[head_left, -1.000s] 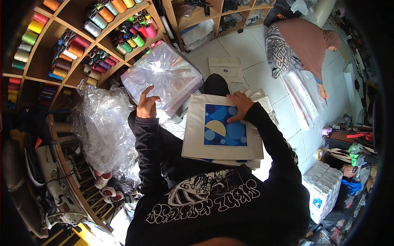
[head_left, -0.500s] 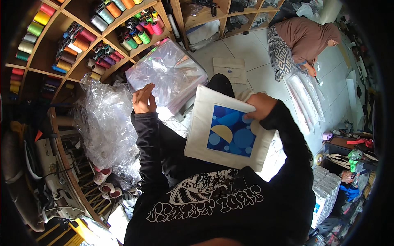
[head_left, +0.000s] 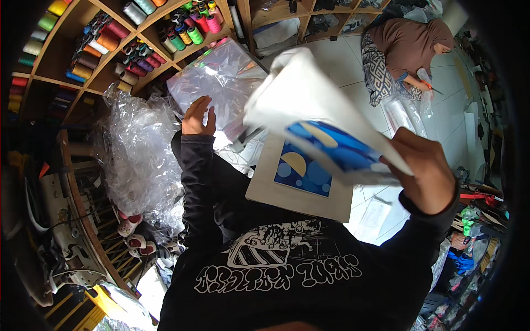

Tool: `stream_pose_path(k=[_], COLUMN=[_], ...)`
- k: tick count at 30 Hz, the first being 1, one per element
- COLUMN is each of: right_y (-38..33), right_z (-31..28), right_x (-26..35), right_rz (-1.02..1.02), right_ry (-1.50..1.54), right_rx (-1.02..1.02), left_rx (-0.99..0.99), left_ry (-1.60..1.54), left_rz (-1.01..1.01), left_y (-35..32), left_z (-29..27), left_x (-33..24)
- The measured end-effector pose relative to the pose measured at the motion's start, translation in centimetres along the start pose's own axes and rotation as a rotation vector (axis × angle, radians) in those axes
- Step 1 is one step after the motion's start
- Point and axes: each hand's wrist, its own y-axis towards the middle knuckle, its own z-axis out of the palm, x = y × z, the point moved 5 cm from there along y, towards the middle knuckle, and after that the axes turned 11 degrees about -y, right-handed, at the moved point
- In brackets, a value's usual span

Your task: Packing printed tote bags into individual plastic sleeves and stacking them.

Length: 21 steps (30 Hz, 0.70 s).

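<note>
My right hand [head_left: 422, 168] grips one corner of a cream cloth bag [head_left: 303, 83] with a blue patterned panel. The bag is tilted up and partly blurred, its far end raised. Under it, a second cream bag [head_left: 262, 182] with a matching blue, circle-patterned panel lies flat across my lap; the raised bag hides part of it. My left hand [head_left: 199, 116] is empty, its thumb apart from loosely bent fingers. It hovers beside a stack of transparent plastic sleeves [head_left: 221, 74], and I cannot tell whether it touches them.
Crumpled transparent plastic [head_left: 138, 160] is heaped at my left. Wooden shelves [head_left: 58, 74] with thread spools [head_left: 193, 34] stand behind it. At the far right a person [head_left: 406, 49] sits on the tiled floor, holding scissors [head_left: 434, 89] near plastic strips [head_left: 403, 116]. Assorted materials [head_left: 469, 259] crowd the right edge.
My right hand has moved right and nearer, lifting the top bag off the one beneath and tilting it. My left hand has barely moved. The other person's scissors have risen from the plastic strips.
</note>
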Motion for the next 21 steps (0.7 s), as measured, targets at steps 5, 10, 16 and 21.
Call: stream_pose_path(k=[5, 10, 16, 21], right_y=[-0.4, -1.4, -0.5, -0.7], right_z=[5.5, 12.1, 19.1, 25.1], right_x=[2.0, 0.8, -3.6, -5.7], right_rz=[-0.299, -0.466, -0.041, 0.155], right_ry=[-0.235, 0.307, 0.778, 0.756], right_rx=[0.125, 0.529, 0.736, 0.84], left_rx=[-0.016, 0.042, 0.041, 0.083], left_ry=[0.091, 0.086, 0.093, 0.045], left_rz=[0.02, 0.099, 0.04, -0.204], left_y=[-1.1, -0.9, -1.7, -1.9], left_z=[-0.9, 0.5, 0.5, 0.8], left_x=[3.1, 2.7, 3.4, 3.0])
